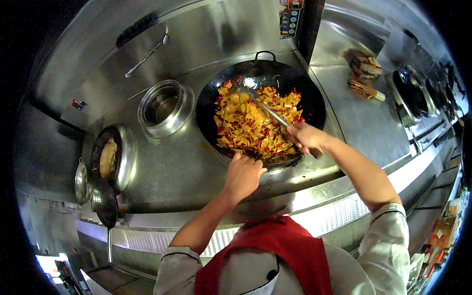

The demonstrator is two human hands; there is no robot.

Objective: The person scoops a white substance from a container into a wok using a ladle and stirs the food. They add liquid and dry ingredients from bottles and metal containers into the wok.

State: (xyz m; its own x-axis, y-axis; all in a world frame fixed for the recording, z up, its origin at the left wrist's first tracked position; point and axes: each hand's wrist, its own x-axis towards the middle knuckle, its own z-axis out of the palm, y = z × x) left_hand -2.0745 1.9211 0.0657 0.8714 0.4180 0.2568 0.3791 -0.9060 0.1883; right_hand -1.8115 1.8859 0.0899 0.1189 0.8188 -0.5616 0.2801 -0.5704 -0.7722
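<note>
A large black wok (313,88) stands on the steel range, filled with yellow sliced food (254,121) mixed with red chili pieces. My right hand (308,137) is closed around the handle of a metal cooking utensil (274,115), whose blurred head lies in the food near the wok's upper left; I cannot tell its exact shape. At the wok's near rim my left hand (245,171) grips the edge, its fingertips partly hidden by the rim.
Left stand a steel pot (188,107), a second pan (129,158) with pale contents and a perforated skimmer (105,202). A swing faucet (147,55) is on the back wall. Right lie a bamboo brush (363,87) and a dark block-like object (365,67), beside another wok (409,94).
</note>
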